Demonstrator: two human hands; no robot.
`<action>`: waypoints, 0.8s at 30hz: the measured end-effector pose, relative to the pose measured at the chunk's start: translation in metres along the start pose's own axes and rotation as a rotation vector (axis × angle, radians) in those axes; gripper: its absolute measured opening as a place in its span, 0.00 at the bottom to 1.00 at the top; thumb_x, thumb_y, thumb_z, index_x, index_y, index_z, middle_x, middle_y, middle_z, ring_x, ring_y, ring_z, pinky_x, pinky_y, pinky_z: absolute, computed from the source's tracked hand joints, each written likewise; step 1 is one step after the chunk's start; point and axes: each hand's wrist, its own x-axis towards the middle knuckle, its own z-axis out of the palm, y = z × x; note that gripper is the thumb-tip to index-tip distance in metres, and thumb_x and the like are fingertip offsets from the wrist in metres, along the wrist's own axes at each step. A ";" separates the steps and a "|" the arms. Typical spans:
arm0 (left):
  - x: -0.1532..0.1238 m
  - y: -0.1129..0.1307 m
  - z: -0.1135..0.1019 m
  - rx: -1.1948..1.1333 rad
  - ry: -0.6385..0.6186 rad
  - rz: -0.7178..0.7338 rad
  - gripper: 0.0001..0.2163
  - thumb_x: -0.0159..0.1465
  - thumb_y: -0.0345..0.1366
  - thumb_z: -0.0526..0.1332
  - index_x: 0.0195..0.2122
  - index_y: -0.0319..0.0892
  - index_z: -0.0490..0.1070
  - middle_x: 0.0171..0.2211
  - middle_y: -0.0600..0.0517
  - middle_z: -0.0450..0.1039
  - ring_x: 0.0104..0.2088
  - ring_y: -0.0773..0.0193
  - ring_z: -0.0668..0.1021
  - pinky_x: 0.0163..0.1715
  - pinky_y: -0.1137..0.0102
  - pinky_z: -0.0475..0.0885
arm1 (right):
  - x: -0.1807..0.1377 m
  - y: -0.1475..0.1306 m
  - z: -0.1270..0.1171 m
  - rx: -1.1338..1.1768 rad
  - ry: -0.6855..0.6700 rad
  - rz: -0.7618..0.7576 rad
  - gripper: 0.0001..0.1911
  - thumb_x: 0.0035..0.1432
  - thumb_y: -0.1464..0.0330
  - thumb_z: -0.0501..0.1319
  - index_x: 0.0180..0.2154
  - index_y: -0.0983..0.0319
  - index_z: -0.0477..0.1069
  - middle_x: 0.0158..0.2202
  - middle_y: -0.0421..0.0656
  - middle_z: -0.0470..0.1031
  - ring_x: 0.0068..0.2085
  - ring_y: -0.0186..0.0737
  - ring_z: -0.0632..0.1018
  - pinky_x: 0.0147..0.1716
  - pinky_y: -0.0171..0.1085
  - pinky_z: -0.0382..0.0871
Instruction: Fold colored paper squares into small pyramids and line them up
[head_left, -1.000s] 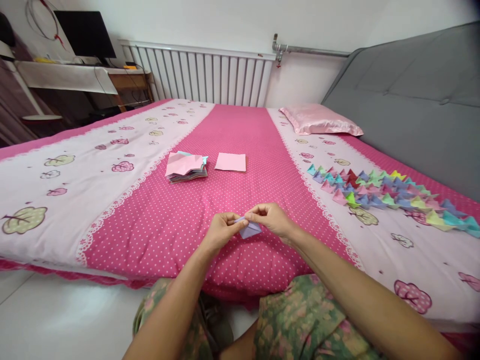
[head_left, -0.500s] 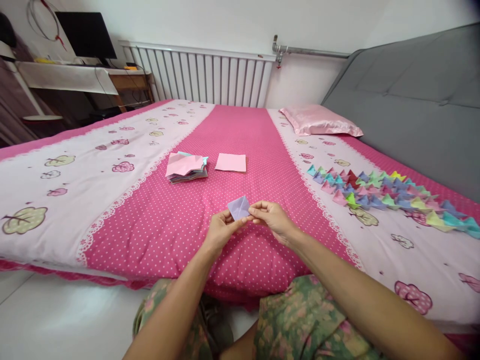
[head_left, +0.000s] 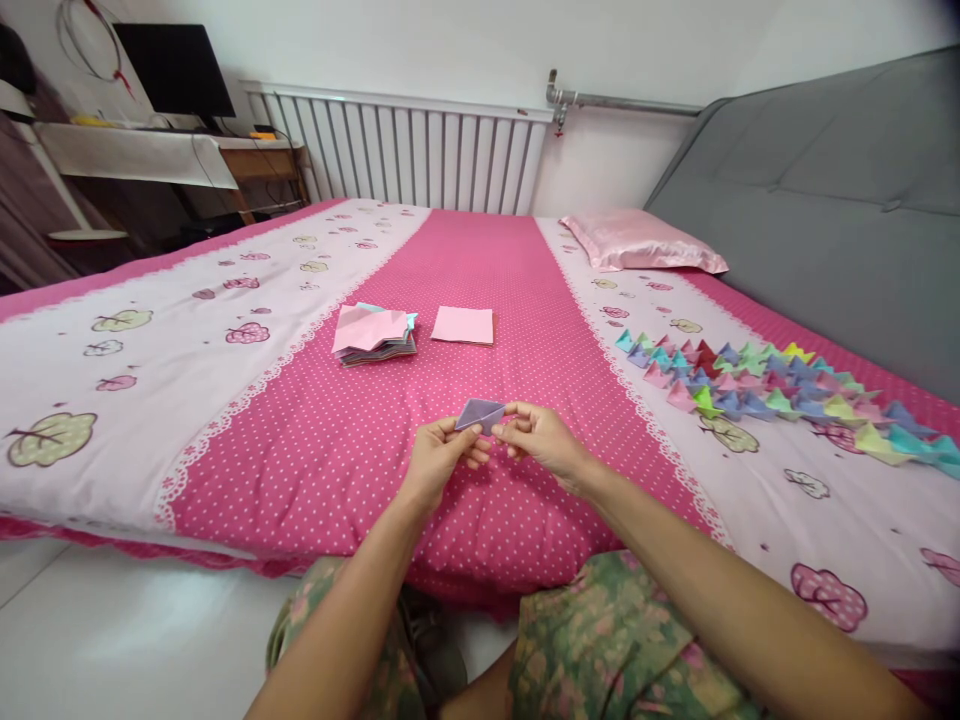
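A small folded sheet of purple origami paper (head_left: 480,412) is held up above the near part of the bed, between both hands. My left hand (head_left: 437,455) pinches its left and lower edge, the thumb lying on the front. On the other side, my right hand (head_left: 546,440) grips the right corner between thumb and fingers. A diagonal fold edge crosses the face of the paper. Beyond the hands lie a stack of mixed coloured papers (head_left: 371,330) and a neater pink square pile (head_left: 463,325).
Rows of small folded paper shapes (head_left: 772,380) in many colours stand on the bed (head_left: 315,460) at the right. A pink pillow (head_left: 643,242) lies farther back by the grey headboard (head_left: 825,180). A radiator (head_left: 405,150) and a desk with a monitor (head_left: 174,75) are behind.
The purple paper has gone from a diamond facing me to a flatter, narrower shape, tilted or folded over. Both hands have shifted their fingers along its lower edge.
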 end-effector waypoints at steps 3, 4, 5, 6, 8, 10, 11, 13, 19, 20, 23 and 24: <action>0.000 -0.001 0.002 0.024 -0.008 -0.001 0.10 0.49 0.36 0.65 0.29 0.34 0.73 0.24 0.48 0.76 0.24 0.67 0.76 0.23 0.76 0.69 | -0.002 -0.003 0.001 0.018 0.004 -0.002 0.17 0.45 0.65 0.64 0.38 0.64 0.67 0.23 0.39 0.73 0.20 0.27 0.71 0.18 0.28 0.62; 0.000 -0.001 0.002 0.026 -0.017 0.007 0.10 0.49 0.36 0.64 0.30 0.34 0.74 0.25 0.47 0.76 0.25 0.67 0.77 0.24 0.76 0.69 | -0.002 -0.003 0.001 0.027 0.005 0.001 0.17 0.44 0.65 0.64 0.38 0.65 0.67 0.24 0.40 0.74 0.21 0.28 0.72 0.19 0.28 0.62; 0.001 -0.002 0.002 0.024 -0.025 0.019 0.10 0.50 0.36 0.64 0.31 0.34 0.74 0.26 0.47 0.77 0.26 0.67 0.77 0.26 0.76 0.70 | -0.002 -0.004 0.001 0.039 0.005 0.004 0.16 0.44 0.65 0.64 0.36 0.65 0.68 0.24 0.41 0.74 0.22 0.29 0.73 0.19 0.28 0.63; 0.001 -0.002 0.001 0.016 -0.029 0.031 0.10 0.50 0.36 0.64 0.31 0.35 0.74 0.27 0.47 0.77 0.26 0.67 0.77 0.27 0.76 0.70 | -0.002 -0.003 0.001 0.055 0.003 0.003 0.15 0.43 0.66 0.65 0.35 0.65 0.69 0.25 0.42 0.75 0.23 0.29 0.74 0.20 0.28 0.64; 0.002 -0.003 0.001 -0.010 -0.022 0.046 0.11 0.49 0.37 0.65 0.32 0.35 0.74 0.29 0.47 0.77 0.27 0.67 0.77 0.29 0.75 0.70 | -0.001 -0.003 0.000 0.092 0.001 -0.003 0.13 0.42 0.67 0.66 0.33 0.65 0.70 0.26 0.42 0.75 0.26 0.30 0.75 0.23 0.28 0.66; 0.001 -0.002 0.001 -0.037 -0.008 0.044 0.13 0.48 0.36 0.66 0.34 0.36 0.74 0.30 0.47 0.77 0.30 0.64 0.78 0.30 0.74 0.70 | 0.000 -0.002 0.000 0.119 0.012 -0.010 0.12 0.41 0.68 0.66 0.31 0.64 0.70 0.26 0.41 0.75 0.28 0.31 0.76 0.27 0.29 0.68; 0.001 -0.001 0.001 -0.046 -0.002 0.044 0.14 0.47 0.36 0.67 0.34 0.37 0.74 0.30 0.48 0.77 0.30 0.63 0.78 0.30 0.74 0.70 | 0.000 -0.002 -0.001 0.125 0.019 -0.014 0.12 0.41 0.68 0.66 0.31 0.64 0.70 0.27 0.41 0.76 0.29 0.31 0.76 0.28 0.29 0.68; 0.000 0.000 0.002 -0.052 0.010 0.051 0.15 0.46 0.36 0.67 0.35 0.38 0.73 0.30 0.48 0.77 0.31 0.62 0.78 0.29 0.74 0.70 | 0.000 -0.002 -0.001 0.127 0.034 -0.022 0.11 0.41 0.67 0.66 0.30 0.64 0.71 0.28 0.41 0.76 0.30 0.32 0.77 0.30 0.31 0.68; 0.000 0.001 0.002 -0.032 0.064 0.124 0.10 0.45 0.35 0.67 0.29 0.38 0.75 0.27 0.50 0.77 0.27 0.66 0.77 0.28 0.74 0.70 | -0.001 -0.004 -0.001 0.101 0.016 -0.080 0.13 0.38 0.66 0.68 0.30 0.63 0.71 0.30 0.42 0.76 0.33 0.36 0.77 0.35 0.35 0.68; 0.001 0.000 0.002 -0.013 0.073 0.137 0.09 0.45 0.35 0.67 0.28 0.38 0.76 0.26 0.50 0.77 0.26 0.67 0.76 0.28 0.75 0.69 | -0.001 -0.004 0.000 0.103 0.003 -0.097 0.14 0.37 0.67 0.68 0.30 0.63 0.71 0.30 0.42 0.76 0.34 0.36 0.77 0.37 0.36 0.68; 0.003 -0.002 -0.001 0.060 0.096 0.166 0.08 0.46 0.35 0.67 0.28 0.39 0.76 0.24 0.51 0.77 0.23 0.70 0.74 0.26 0.76 0.68 | 0.001 -0.003 -0.001 0.108 -0.016 -0.139 0.14 0.35 0.68 0.69 0.29 0.63 0.71 0.31 0.41 0.76 0.34 0.35 0.76 0.39 0.37 0.67; 0.003 -0.003 -0.002 0.079 0.101 0.173 0.08 0.46 0.35 0.66 0.28 0.39 0.76 0.24 0.51 0.76 0.23 0.71 0.74 0.26 0.77 0.68 | 0.001 -0.002 -0.001 0.093 -0.008 -0.147 0.14 0.36 0.68 0.68 0.29 0.63 0.71 0.30 0.41 0.76 0.33 0.34 0.76 0.38 0.36 0.67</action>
